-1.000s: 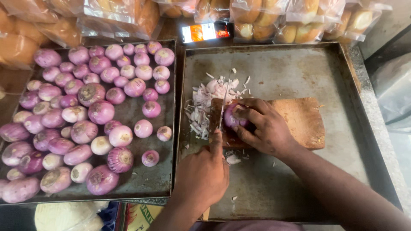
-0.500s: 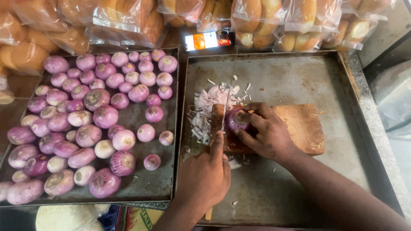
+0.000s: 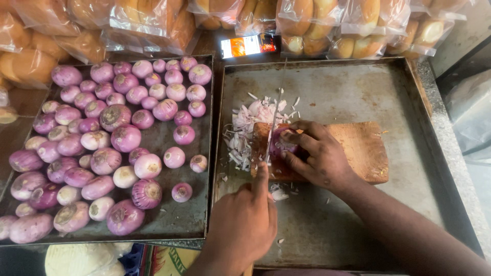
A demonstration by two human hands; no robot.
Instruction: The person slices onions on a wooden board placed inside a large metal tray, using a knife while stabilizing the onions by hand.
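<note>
1. Nearest the camera, the left hand [image 3: 243,225] is curled into a tight grip on the handle of a knife [image 3: 273,120]; the forefinger lies along the top and the handle itself is hidden under the fist.
2. The knife's thin blade runs away from that hand towards the far side, its edge standing against the left face of the onion [image 3: 280,144].
3. The right hand [image 3: 317,156] comes in from the near right and its grip is pressed down on the peeled purple onion, fingertips bent over the top, just right of the blade.
4. The onion sits at the left end of a wooden cutting board [image 3: 358,151], which lies in a large metal tray [image 3: 358,92].
5. A heap of chopped onion [image 3: 248,128] lies left of and beyond the board, touching its edge.
6. To the left, a second tray [image 3: 197,214] carries many whole peeled onions [image 3: 102,138].
7. Farthest off, bagged buns [image 3: 317,25] line the back, with a phone [image 3: 249,45] lying before them.
</note>
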